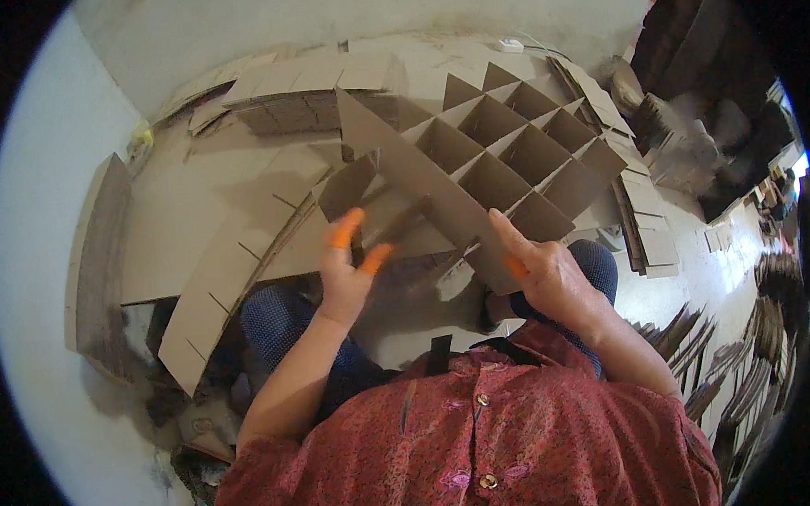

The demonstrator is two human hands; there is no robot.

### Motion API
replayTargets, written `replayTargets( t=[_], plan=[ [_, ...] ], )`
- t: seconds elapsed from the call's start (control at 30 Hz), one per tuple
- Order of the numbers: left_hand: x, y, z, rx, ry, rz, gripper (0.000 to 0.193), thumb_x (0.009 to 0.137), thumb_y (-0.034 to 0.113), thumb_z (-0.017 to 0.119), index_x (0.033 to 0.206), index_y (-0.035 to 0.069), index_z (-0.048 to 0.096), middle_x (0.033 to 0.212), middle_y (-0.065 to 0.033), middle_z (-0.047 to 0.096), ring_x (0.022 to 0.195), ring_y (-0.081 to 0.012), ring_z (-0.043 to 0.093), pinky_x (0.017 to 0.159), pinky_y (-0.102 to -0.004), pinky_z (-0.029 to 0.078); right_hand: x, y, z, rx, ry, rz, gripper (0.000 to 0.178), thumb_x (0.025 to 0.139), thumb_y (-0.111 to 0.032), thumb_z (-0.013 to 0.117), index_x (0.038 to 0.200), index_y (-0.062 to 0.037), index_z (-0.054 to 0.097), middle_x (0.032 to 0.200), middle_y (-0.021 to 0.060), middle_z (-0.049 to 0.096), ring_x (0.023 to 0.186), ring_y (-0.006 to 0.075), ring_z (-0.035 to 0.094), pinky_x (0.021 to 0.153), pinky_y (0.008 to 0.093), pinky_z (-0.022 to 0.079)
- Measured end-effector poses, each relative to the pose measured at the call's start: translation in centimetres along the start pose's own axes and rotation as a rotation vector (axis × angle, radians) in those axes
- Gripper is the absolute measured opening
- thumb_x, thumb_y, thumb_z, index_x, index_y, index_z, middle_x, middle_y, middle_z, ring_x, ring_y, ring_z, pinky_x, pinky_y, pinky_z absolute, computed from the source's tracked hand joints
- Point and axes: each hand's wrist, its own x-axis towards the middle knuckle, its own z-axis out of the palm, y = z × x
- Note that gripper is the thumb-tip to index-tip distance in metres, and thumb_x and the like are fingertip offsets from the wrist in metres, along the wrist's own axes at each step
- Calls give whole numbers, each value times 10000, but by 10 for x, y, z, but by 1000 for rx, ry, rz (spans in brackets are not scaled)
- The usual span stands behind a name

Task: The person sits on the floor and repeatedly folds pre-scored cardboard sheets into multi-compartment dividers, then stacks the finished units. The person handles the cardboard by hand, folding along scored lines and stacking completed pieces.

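My right hand (pixel 553 279) grips the near end of a brown cardboard divider grid (pixel 496 165), thumb along a long strip and fingers curled beneath. Crossing slotted strips form the grid's square cells, and it tilts over my knees. To its left my left hand (pixel 345 277), with orange covers on the thumb and a finger, pinches the end of a blurred cardboard strip (pixel 395 225) that runs toward the long strip. A short cardboard panel (pixel 349 185) stands just beyond those fingertips; its lower part is partly hidden.
Slotted cardboard strips (pixel 232 286) lie fanned on a low cardboard-covered surface (pixel 177 230) at left. More stacks stand at the back (pixel 314 78), by the left wall (pixel 102 264) and right of the grid (pixel 644 213). Several bundles of cardboard pieces (pixel 739 366) fill the right floor.
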Motion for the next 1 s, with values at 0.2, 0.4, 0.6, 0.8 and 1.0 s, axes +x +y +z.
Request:
replayTargets(
  t=[0.2, 0.4, 0.6, 0.8, 1.0],
  plan=[
    [-10, -22, 9, -27, -45, -211, 173, 829, 95, 679, 984, 17, 674, 811, -147, 655, 740, -320, 624, 661, -360, 482, 0, -8, -4, -69, -41, -87, 743, 739, 30, 552, 1437, -25, 300, 757, 215, 625, 648, 389, 619, 597, 461, 492],
    [-7, -30, 8, -271, -107, -281, 258, 879, 149, 656, 1085, -5, 649, 971, -132, 661, 885, -245, 626, 774, -349, 479, 1, 7, 26, -181, 3, -109, 785, 729, 4, 571, 1449, -19, 258, 725, 193, 624, 637, 370, 626, 573, 464, 493],
    [30, -45, 6, 12, 465, -223, 250, 902, 184, 635, 1047, -19, 640, 941, -80, 643, 828, -177, 566, 751, -311, 450, -1, 7, 16, -113, -43, -45, 788, 733, -7, 588, 1451, -31, 264, 728, 197, 625, 635, 374, 624, 578, 466, 494],
    [30, -60, 1, -114, -68, -524, 173, 875, 128, 638, 888, -42, 609, 705, -56, 569, 667, -118, 458, 612, -296, 409, 1, 0, 13, -128, -24, -37, 777, 729, 4, 585, 1446, -43, 289, 725, 199, 628, 634, 382, 623, 581, 464, 496],
    [33, -80, 11, -70, 165, -449, 180, 846, 103, 668, 767, -24, 568, 646, -9, 526, 633, -110, 445, 580, -299, 392, 2, 1, 12, -222, -117, -7, 780, 731, -30, 592, 1449, -54, 288, 707, 209, 626, 632, 377, 627, 568, 470, 494]
  ],
)
